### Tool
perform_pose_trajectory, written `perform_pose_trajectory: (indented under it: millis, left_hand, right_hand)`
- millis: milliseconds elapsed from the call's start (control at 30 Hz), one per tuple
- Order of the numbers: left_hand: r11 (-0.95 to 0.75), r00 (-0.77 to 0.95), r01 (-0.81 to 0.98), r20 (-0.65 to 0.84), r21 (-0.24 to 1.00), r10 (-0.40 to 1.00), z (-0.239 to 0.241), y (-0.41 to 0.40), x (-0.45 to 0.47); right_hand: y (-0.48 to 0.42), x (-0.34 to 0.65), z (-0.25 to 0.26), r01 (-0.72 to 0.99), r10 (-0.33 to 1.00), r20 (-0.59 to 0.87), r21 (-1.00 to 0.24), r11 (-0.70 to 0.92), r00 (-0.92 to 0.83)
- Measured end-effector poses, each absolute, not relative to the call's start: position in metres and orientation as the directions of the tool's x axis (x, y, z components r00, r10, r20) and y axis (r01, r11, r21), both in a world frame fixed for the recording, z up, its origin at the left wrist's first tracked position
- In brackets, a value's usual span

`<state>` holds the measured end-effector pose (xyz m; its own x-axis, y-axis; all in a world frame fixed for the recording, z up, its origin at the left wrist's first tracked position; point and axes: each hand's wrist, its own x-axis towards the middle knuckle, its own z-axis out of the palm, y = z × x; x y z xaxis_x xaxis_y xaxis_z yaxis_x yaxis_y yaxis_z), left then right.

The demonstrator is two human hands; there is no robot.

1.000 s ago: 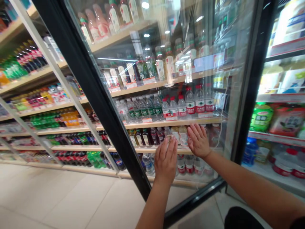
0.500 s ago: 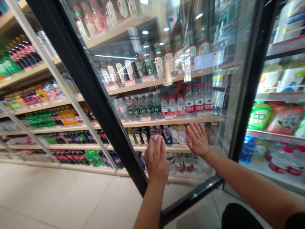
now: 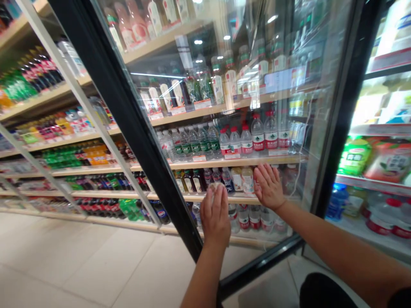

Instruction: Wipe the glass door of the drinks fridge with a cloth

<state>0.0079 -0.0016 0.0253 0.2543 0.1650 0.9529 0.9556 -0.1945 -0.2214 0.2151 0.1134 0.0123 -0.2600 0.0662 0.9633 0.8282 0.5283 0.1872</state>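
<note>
Both my hands lie flat on the glass of an open black-framed cooler door [image 3: 128, 128]. My left hand [image 3: 215, 214] presses the pane low down, near the door's left frame, fingers stretched upward and together. My right hand [image 3: 269, 186] rests a little higher and to the right, palm on the glass with fingers spread. Neither hand holds anything. Through the pane I see rows of water bottles [image 3: 247, 139] with red and green labels on a wooden shelf [image 3: 237, 162].
Further shelves of soft drinks [image 3: 64, 156] run along the left behind other glass doors. The open cooler interior at right holds green packs [image 3: 353, 156] and red-capped tubs [image 3: 383, 214]. Beige floor tiles [image 3: 80, 265] spread at lower left.
My left hand slid left along the glass away from my right hand, then edged slightly back. My right hand stays in place. The view shifted a little.
</note>
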Motion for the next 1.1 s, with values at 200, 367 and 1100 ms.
perform_pose_trajectory:
  millis: [200, 367, 1100]
  left_hand:
    - [-0.186, 0.221, 0.963, 0.967, -0.195, 0.125, 0.017, 0.001, 0.009]
    - [-0.289, 0.386, 0.904, 0.892, -0.315, 0.234, -0.013, -0.005, 0.018]
    - [-0.116, 0.137, 0.986, 0.979, -0.12, 0.149, 0.011, -0.003, 0.006]
  right_hand:
    - [0.112, 0.214, 0.013, 0.827, 0.064, 0.965, 0.184, 0.531, -0.256]
    - [0.113, 0.214, 0.012, 0.833, 0.058, 0.964, 0.192, 0.518, -0.258]
    - [0.111, 0.214, 0.016, 0.819, 0.024, 0.963, 0.216, 0.532, -0.27]
